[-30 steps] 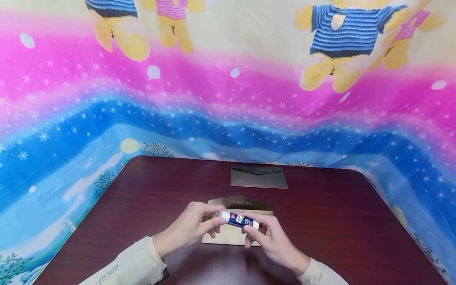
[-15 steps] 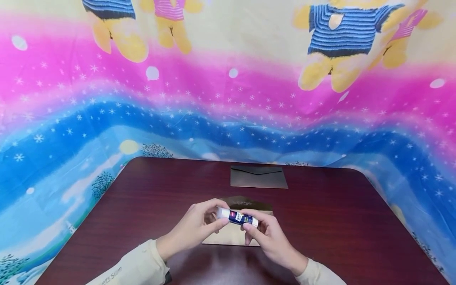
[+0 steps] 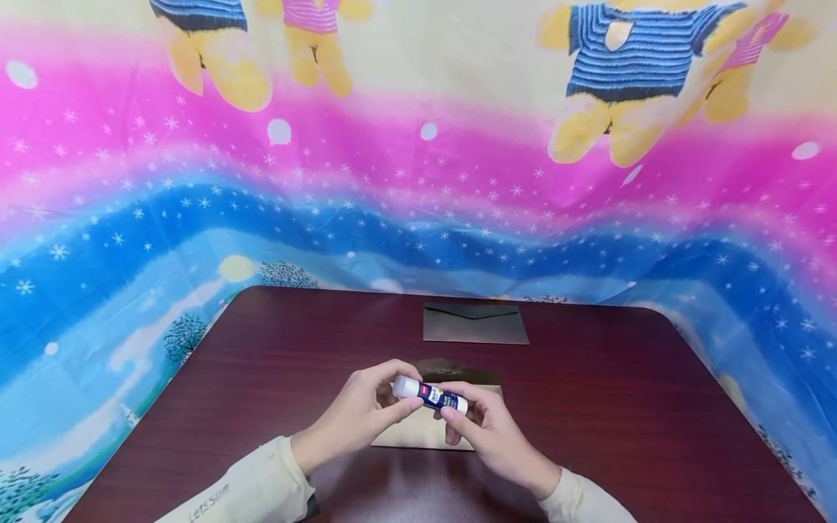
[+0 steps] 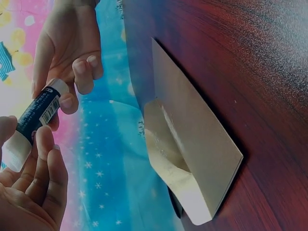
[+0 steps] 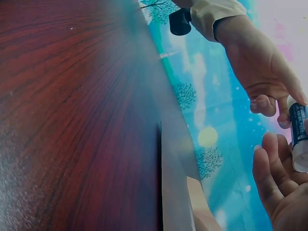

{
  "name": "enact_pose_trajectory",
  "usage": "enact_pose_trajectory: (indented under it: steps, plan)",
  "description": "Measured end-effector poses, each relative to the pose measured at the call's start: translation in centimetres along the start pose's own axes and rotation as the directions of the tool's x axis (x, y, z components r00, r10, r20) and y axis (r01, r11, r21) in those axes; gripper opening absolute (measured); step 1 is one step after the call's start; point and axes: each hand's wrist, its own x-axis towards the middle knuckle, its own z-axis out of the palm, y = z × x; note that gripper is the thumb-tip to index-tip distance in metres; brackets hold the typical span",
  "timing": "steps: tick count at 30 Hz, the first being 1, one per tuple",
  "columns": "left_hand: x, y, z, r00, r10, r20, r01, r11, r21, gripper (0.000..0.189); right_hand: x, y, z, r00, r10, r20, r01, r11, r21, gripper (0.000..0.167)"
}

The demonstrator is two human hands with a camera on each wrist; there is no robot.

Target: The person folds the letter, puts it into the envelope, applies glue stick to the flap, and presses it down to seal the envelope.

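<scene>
A glue stick [image 3: 430,396] with a dark blue label is held between both hands above the table. My left hand [image 3: 356,410] pinches its whitish end between thumb and fingers. At the other, white end, my right hand [image 3: 493,432] grips with thumb and fingers. Below them lies a tan envelope [image 3: 418,432], its darker flap [image 3: 451,372] opened away from me and partly hidden by the hands. In the left wrist view, the glue stick [image 4: 41,113] is tilted, and a pale streak shows near the envelope's [image 4: 192,130] fold.
A closed dark grey-brown envelope [image 3: 474,325] lies farther back on the reddish-brown table [image 3: 294,341]. Behind the table's far edge hangs a colourful printed cloth [image 3: 366,174], which also runs along both sides.
The glue stick has shifted slightly left and up, tilting a little more. My left fingers have moved farther over its whitish end. Both envelopes stay in place.
</scene>
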Motion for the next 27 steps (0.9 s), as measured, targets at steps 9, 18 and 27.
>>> enact_pose_trajectory:
  steps: [9, 18, 27]
  plan:
    - [-0.1, -0.4, 0.1, 1.0, -0.009, 0.011, 0.009, 1.0, -0.02, 0.02, 0.0, 0.2, -0.1, 0.999, 0.041, -0.005, -0.041, 0.996, -0.077, 0.029]
    - [0.0, -0.8, 0.8, 0.999, -0.016, 0.032, 0.017, 1.0, -0.012, 0.019, 0.1, 0.0, 0.2, 0.997, -0.071, -0.007, 0.063, 0.92, -0.388, 0.033]
    - [0.2, -0.5, 1.1, 0.999, -0.028, 0.043, 0.03, 0.999, -0.04, 0.033, 0.0, -0.5, -0.2, 0.999, -0.028, -0.027, 0.013, 0.894, -0.447, 0.032]
